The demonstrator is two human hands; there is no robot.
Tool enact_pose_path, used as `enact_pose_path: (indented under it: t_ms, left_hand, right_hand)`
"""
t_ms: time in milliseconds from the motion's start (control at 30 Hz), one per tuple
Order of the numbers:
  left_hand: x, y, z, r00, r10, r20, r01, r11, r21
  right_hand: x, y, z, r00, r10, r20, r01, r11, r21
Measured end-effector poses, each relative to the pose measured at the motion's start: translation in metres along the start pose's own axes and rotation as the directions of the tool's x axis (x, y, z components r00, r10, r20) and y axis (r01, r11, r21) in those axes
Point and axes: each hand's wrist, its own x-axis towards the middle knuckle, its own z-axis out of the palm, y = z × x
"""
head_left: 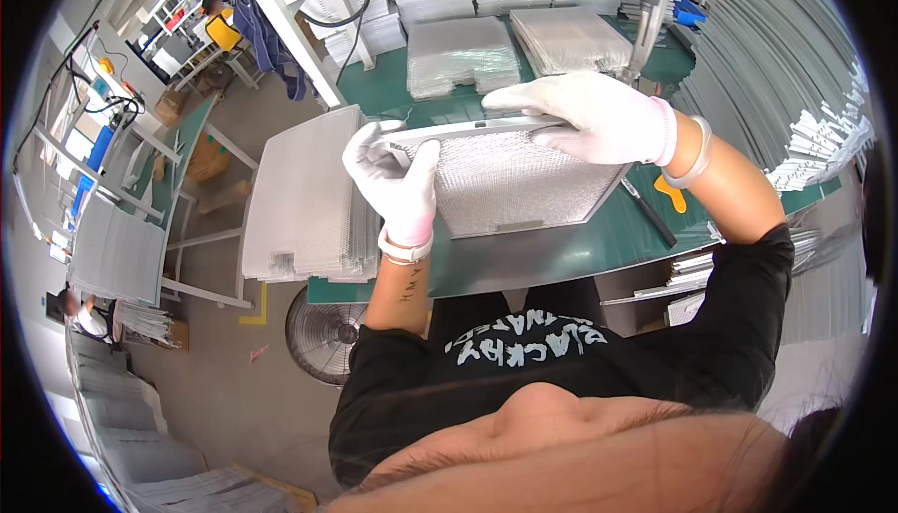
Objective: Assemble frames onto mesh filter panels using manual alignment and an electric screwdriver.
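Both gloved hands, left hand (pixel 398 181) and right hand (pixel 594 115), clamp a rectangular aluminium mesh filter (pixel 519 186) with a smooth frame on the green desk (pixel 561 251).

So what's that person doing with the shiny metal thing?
A person in white gloves is working on a flat metal mesh panel lying on a green table. The left hand grips the panel's near-left corner, and the right hand presses on the metal strip along its far edge. More mesh panels sit in a stack to the left.

The filter panel (pixel 510 186) is dull silver metal mesh in a smooth metal frame. White cloth gloves cover both hands; the table top (pixel 561 251) is matt green.
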Motion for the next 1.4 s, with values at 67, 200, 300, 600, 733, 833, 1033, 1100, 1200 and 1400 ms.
enact_pose_path:
  t_ms: [67,200,300,600,733,833,1033,1100,1200,1400]
  left_hand:
    - [0.003,-0.002,-0.001,1.000,0.024,-0.005,-0.024,1.000,-0.016]
    - [0.012,-0.002,-0.003,0.997,0.075,-0.011,-0.074,0.995,0.072]
    - [0.016,-0.002,-0.001,0.994,0.112,-0.009,-0.110,0.989,0.098]
    - [0.002,-0.029,-0.007,0.974,0.200,-0.106,-0.168,0.953,0.254]
    - [0.004,-0.024,-0.009,0.991,0.101,-0.085,-0.082,0.974,0.209]
    - [0.007,-0.017,0.010,0.970,0.092,-0.225,-0.109,0.992,-0.063]
    - [0.016,-0.019,-0.019,0.999,-0.016,0.045,0.016,1.000,0.009]
    - [0.015,-0.017,-0.019,0.999,-0.026,0.047,0.025,1.000,0.008]
    - [0.014,-0.021,-0.019,0.996,0.000,0.090,0.002,1.000,-0.024]
    - [0.009,-0.032,-0.026,0.990,0.071,0.124,-0.077,0.996,0.050]
  right_hand:
    - [0.000,0.000,-0.001,0.997,-0.062,-0.040,0.061,0.998,-0.005]
    - [0.002,0.003,-0.002,0.997,-0.065,0.051,0.067,0.996,-0.052]
    - [0.002,0.009,0.000,0.997,-0.078,0.025,0.079,0.997,-0.020]
    - [0.008,0.010,0.002,0.996,-0.040,0.079,0.046,0.996,-0.078]
    - [0.010,0.003,0.003,0.996,-0.008,0.092,0.022,0.989,-0.149]
    - [0.010,0.004,0.005,0.997,-0.052,0.062,0.060,0.991,-0.123]
    - [0.010,0.003,0.005,0.996,-0.074,0.046,0.077,0.994,-0.081]
    - [0.009,0.004,0.004,0.996,-0.072,0.058,0.077,0.994,-0.078]
    - [0.009,0.001,0.003,0.995,-0.069,0.072,0.074,0.994,-0.079]
    - [0.009,0.005,0.006,0.995,-0.102,0.016,0.103,0.989,-0.103]
